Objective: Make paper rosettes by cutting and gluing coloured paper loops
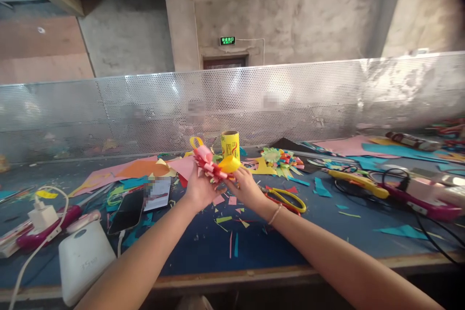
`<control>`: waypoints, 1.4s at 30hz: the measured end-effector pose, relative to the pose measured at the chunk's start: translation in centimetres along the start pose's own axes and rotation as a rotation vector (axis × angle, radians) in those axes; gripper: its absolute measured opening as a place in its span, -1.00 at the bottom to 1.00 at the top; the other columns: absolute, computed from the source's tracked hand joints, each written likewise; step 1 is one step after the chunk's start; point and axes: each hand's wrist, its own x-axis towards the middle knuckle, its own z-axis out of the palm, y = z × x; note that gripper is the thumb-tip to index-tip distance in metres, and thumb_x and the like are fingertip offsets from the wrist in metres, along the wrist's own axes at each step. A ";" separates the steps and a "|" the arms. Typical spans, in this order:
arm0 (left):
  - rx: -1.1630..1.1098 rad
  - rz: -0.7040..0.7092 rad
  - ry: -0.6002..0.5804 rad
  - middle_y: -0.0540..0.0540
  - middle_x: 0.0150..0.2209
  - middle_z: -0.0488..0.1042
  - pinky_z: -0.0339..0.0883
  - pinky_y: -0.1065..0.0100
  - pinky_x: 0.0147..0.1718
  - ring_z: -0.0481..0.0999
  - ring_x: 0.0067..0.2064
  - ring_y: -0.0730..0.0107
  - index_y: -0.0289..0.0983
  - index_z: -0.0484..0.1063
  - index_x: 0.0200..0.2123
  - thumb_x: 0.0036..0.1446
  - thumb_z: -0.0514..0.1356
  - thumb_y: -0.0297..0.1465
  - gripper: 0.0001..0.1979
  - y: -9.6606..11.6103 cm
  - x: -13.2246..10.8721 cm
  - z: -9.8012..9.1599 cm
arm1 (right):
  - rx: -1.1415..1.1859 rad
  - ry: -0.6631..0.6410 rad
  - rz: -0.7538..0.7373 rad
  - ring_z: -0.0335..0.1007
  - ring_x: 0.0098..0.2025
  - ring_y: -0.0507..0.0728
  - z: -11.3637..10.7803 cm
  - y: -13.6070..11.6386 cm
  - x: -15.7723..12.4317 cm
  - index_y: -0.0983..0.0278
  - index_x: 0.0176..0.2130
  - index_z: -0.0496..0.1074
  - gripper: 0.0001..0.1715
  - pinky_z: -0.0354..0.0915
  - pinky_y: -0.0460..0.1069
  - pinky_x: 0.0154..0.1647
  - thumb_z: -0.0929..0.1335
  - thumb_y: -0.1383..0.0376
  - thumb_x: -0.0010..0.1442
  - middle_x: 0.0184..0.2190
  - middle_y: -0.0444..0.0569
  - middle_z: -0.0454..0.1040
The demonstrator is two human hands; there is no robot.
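Both hands meet over the middle of the table around a paper craft [214, 169] made of red and pink curled strips with yellow loops. My left hand [199, 189] supports it from below and the left, fingers curled against it. At its right side, my right hand [247, 186] has its fingers closed on the craft near a yellow loop. A yellow cardboard tube [230, 145] stands upright just behind. Scissors with yellow and red handles [288, 200] lie by my right wrist, partly hidden by it. A colourful paper flower piece [278, 159] rests behind them.
Two phones [127, 210] and a white power bank [85, 256] lie at left, near a power strip [69, 218] with cables. A yellow glue gun [358, 181] and another power strip [425, 203] are at right. Paper scraps litter the table; a perforated metal screen [232, 101] stands behind.
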 end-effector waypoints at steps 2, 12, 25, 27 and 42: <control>0.113 -0.042 -0.005 -0.09 -0.35 0.42 0.30 0.16 -0.34 0.46 -0.31 0.19 -0.18 0.32 -0.24 -0.02 0.00 0.09 -0.50 0.4 0.4 -0.9 | 0.107 0.046 0.176 0.35 -0.30 0.12 -0.4 1.1 0.4 0.26 -0.35 0.37 -0.85 0.23 0.08 -0.15 0.24 0.27 0.12 -0.43 -0.05 0.43; 0.651 0.411 0.390 -0.04 -0.29 0.42 0.22 0.42 -0.28 0.43 -0.24 0.37 -0.27 0.36 -0.36 -0.24 0.34 -0.40 -0.70 1.0 3.5 -5.2 | 1.060 0.186 0.701 0.38 -0.33 0.06 -1.9 5.4 0.8 0.23 -0.36 0.33 -0.66 0.33 -0.03 -0.27 0.42 0.11 -0.12 -0.39 -0.13 0.45; 0.383 0.447 0.264 -0.15 -0.26 0.50 0.15 0.29 -0.06 0.45 -0.12 0.29 -0.31 0.40 -0.29 -0.07 0.23 -0.21 -0.68 3.5 2.7 -5.3 | 1.247 0.018 0.735 0.41 -0.41 0.06 -2.5 5.0 0.6 0.23 -0.36 0.35 -0.72 0.38 -0.01 -0.36 0.44 0.20 -0.10 -0.46 -0.15 0.46; 0.426 0.418 0.248 -0.15 -0.24 0.50 0.17 0.32 -0.09 0.45 -0.15 0.31 -0.32 0.41 -0.29 -0.10 0.27 -0.27 -0.69 3.3 2.6 -5.3 | 1.252 -0.013 0.733 0.41 -0.42 0.06 -2.7 4.8 0.6 0.24 -0.39 0.34 -0.74 0.37 -0.01 -0.38 0.43 0.21 -0.10 -0.49 -0.14 0.45; 0.323 -0.031 0.088 -0.04 -0.51 0.45 0.34 0.39 -0.48 0.44 -0.51 0.43 -0.30 0.38 -0.32 -0.01 0.17 -0.40 -0.86 3.1 0.7 -3.6 | 1.284 -0.322 1.101 0.35 -0.60 -0.03 -2.8 3.8 0.3 0.27 -0.40 0.30 -0.81 0.29 -0.15 -0.67 0.39 0.40 -0.09 -0.57 -0.18 0.42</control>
